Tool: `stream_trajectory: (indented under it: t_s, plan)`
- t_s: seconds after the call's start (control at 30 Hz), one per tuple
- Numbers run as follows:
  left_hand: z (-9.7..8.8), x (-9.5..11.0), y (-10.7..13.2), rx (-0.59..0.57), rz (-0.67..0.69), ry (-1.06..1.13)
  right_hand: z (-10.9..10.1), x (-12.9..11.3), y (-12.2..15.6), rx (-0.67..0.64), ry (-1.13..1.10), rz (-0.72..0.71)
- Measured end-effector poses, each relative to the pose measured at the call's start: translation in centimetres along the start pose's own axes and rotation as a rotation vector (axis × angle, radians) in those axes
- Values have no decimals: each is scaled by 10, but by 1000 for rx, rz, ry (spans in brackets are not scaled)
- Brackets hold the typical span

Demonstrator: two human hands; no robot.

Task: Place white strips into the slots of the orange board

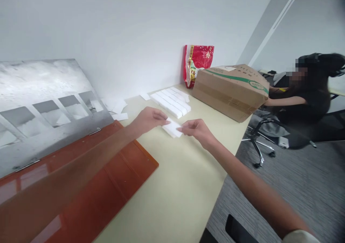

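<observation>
I saw the small white block (172, 129) pinched from both ends. The left hand (149, 119) had its fingertips closed on the left end, and the right hand (196, 130) had thumb and fingers closed on the right end. It hung low over the table (175, 192), and I could not tell whether it touched the top. It was nearer to me than the cardboard box (231, 90) and to the box's left, well apart from it.

A row of white blocks (171, 101) lay just left of the box, with bare table between that row and the hands. A red bag (198, 65) leaned on the wall behind the box's left corner. Far left of the box, a red-brown board (102, 178) covered the table's near left part, its corner stopping short of the hands. The table's right edge ran down from the box's near corner, close beside the right forearm. Right of the box, past that edge, a seated person (309, 96) reached an arm to it.
</observation>
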State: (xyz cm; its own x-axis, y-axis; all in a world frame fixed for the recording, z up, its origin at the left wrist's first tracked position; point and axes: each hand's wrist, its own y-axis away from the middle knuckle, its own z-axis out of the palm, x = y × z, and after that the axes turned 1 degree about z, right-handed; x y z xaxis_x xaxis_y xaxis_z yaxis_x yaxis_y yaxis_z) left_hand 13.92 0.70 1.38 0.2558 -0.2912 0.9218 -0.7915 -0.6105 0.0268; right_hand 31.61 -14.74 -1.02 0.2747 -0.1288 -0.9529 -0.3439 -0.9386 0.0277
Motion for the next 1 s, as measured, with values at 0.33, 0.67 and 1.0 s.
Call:
stream_trajectory:
  t_s: [0.33,0.67,1.0]
  plan:
    - [11,-51,-56,-3,-65,-134,11,29,-26,122,394,-2]
    - [11,-34,-74,-83,-224,-427,8,47,-33,158,447,-28]
    - [11,-14,-65,-427,-156,-325,13,41,-26,-54,413,-169]
